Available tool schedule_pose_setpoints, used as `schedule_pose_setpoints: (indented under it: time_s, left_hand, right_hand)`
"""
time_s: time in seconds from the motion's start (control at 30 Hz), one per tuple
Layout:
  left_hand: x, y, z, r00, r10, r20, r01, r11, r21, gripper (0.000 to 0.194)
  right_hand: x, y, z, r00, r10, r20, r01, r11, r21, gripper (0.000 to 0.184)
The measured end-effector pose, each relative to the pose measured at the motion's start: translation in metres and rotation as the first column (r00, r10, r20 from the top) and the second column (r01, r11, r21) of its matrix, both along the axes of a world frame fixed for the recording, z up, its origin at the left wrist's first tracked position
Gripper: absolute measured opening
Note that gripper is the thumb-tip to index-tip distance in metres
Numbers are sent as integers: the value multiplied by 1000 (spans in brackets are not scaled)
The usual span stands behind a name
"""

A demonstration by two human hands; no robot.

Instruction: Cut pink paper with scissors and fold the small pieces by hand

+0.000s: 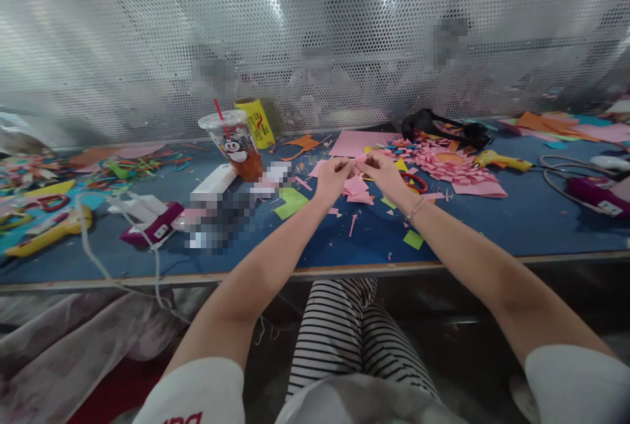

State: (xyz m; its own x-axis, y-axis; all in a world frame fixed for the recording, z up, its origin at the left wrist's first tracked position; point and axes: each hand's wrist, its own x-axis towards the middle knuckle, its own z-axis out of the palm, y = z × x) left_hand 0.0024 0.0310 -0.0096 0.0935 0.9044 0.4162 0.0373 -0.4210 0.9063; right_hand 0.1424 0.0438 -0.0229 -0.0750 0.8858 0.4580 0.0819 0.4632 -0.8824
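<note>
Both hands (335,180) (384,174), pinched nearly closed, hold a small pink paper piece (361,160) above the littered surface (329,247), where pulling too hard could tear it.

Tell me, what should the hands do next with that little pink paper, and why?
Perhaps fold the pink paper gently. The left hand and right hand are close together, both seeming to pinch it, and it looks small, so a careful fold might work while both steady it.
</note>
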Motion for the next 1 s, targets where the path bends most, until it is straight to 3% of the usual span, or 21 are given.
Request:
schedule_pose_setpoints:
  time_s: [0.2,0.27,0.43,0.63,1.0]
  left_hand:
    - [0,-2,3,998,4,-66,1,997,74,15]
    - [2,-4,3,998,-20,-56,22,999,47,12]
    - [6,-6,-2,997,-45,63,47,998,-29,29]
    - [1,-1,-2,992,69,108,-73,997,31,24]
    - [-2,1,-2,972,43,229,-32,998,-53,19]
  right_hand:
    - [4,-5,7,999,-26,-38,26,1000,13,22]
    - [4,-5,7,996,-46,-82,45,999,-7,19]
    - [3,-4,6,978,-46,-203,42,999,-24,16]
    - [3,-6,5,986,-17,-168,15,1000,-13,19]
    - [3,-2,4,993,24,-116,-26,1000,-18,22]
